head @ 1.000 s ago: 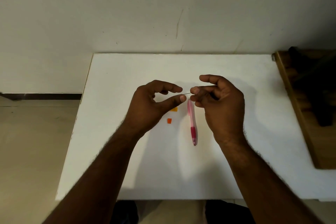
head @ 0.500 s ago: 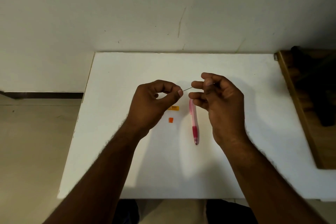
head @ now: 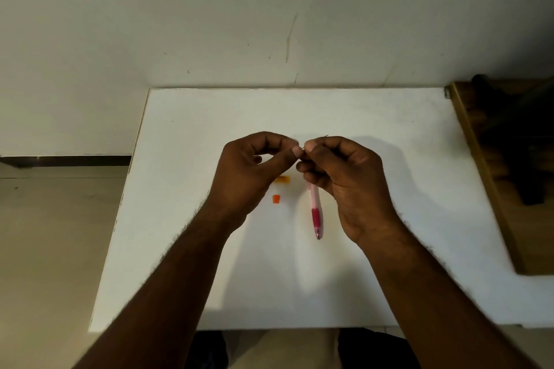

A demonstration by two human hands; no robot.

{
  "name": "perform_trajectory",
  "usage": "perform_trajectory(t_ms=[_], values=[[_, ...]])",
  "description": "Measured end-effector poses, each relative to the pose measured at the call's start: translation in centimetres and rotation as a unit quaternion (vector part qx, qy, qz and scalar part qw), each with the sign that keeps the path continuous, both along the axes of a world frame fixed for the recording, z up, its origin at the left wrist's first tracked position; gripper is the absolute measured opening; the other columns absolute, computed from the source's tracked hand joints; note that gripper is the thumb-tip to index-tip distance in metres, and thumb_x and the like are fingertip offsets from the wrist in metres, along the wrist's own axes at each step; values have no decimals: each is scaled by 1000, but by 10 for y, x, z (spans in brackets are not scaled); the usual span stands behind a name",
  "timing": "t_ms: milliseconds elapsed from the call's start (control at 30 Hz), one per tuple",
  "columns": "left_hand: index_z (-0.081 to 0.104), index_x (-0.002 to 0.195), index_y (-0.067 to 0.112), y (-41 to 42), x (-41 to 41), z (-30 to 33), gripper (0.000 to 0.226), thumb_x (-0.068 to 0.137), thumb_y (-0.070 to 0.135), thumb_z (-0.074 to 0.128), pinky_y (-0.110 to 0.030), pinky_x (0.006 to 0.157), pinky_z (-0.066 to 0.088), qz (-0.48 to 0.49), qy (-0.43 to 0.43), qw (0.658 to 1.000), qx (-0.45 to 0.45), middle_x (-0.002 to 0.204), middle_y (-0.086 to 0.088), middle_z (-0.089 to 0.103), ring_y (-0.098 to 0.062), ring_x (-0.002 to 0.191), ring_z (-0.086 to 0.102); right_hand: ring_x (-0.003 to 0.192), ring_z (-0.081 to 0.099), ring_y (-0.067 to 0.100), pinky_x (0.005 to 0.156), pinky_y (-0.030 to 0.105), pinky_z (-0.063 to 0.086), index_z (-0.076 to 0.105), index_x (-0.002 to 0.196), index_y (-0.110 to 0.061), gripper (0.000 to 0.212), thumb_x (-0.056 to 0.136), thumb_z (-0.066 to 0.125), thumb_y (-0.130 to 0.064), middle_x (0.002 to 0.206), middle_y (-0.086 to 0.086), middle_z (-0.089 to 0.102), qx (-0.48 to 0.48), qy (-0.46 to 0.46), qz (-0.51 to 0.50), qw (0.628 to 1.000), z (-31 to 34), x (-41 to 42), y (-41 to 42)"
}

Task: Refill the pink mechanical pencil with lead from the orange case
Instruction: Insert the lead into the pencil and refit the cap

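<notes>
Both hands met near the centre of the frame above the white table (head: 186,219). The left hand (head: 251,171) and right hand (head: 344,177) had thumbs and forefingers pinched together, tips almost touching, on a thin lead (head: 325,136) whose end poked out above the right fingers. The pink pencil (head: 315,213) lay on the table just below the right hand. The orange case (head: 282,179) and its small cap (head: 276,198) lay under the left hand.
</notes>
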State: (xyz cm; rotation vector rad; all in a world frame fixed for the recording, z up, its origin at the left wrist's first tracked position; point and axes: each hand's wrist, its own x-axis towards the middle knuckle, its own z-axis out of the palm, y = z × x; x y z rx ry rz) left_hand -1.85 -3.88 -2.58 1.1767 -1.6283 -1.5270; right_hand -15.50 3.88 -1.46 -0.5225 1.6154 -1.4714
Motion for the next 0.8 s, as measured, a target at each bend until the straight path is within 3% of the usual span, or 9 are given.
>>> perform_trajectory(t_ms=[67,133,233,333,467,633,800], values=[[76,100,26,1,-2,-4,12,92,34,72,-33,87,52,29,-37,998,-45,101,14,76,-9,100,68,78,77,23,72,29,61,76,90,-13,5,93,72,-12,85,8,78,-9,2,-41,999,3,-7,-1],[71,107,32,6,-4,-8,15,95,39,65,-19,78,41,53,-145,971,-181,98,21,70,-6,95,61,75,76,21,68,26,59,75,88,-15,6,93,72,-13,83,6,78,-11,13,-89,996,5,-16,0],[67,99,34,27,-13,-6,17,94,49,61,-24,69,40,39,-264,922,-280,84,19,65,-9,85,55,71,75,20,66,26,57,74,87,-15,7,93,72,-15,80,4,77,-5,13,-138,990,6,-28,2],[67,92,31,52,-32,-5,40,89,69,53,-29,66,46,-44,-384,891,-240,82,13,67,-11,82,61,68,73,18,63,26,56,74,87,-14,6,93,73,-16,78,2,76,5,7,-155,988,3,-33,4],[68,106,27,62,-45,-7,58,85,78,51,-27,68,47,-83,-484,856,-163,92,8,72,-16,84,68,67,74,18,62,25,57,74,85,-16,8,93,73,-17,77,0,77,10,14,-152,988,3,-35,7],[66,97,26,59,-48,-7,49,86,72,56,-30,70,51,-83,-523,839,-130,86,5,69,-20,81,68,68,74,18,62,26,56,74,86,-16,8,93,73,-18,78,1,77,16,12,-146,989,1,-37,9],[69,87,22,61,-50,-5,36,88,56,57,-30,69,53,-63,-499,856,-118,76,4,67,-19,73,66,68,75,20,63,28,58,74,86,-15,7,92,73,-16,77,1,77,16,-3,-147,989,2,-38,10]])
